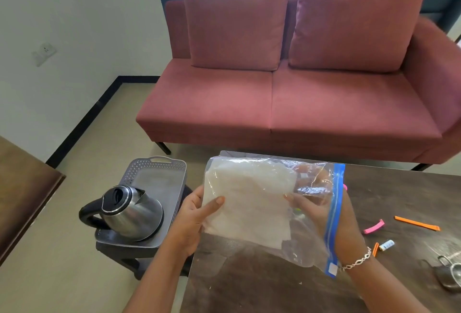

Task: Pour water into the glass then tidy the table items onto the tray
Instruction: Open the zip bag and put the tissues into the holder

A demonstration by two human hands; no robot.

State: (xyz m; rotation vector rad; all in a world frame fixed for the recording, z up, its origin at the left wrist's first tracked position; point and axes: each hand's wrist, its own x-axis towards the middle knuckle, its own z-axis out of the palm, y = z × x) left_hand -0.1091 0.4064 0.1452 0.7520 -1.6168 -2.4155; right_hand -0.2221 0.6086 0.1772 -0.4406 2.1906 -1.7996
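Sitting at nine o'clock from the zip bag [252, 203], the kettle [129, 213] rests on the grey tray [159, 175], beside the table [399, 188]. The left hand [197, 215] grips the bag's left edge. The right hand [326, 220] grasps its zip side, partly veiled by plastic. At three o'clock lie a pink clip [374, 226] and an orange clip [416, 223], with a steel cup [450, 275] at four.

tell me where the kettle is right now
Head view, lower left: the steel kettle stands on the near end of the grey tray, left of the table and the left hand.
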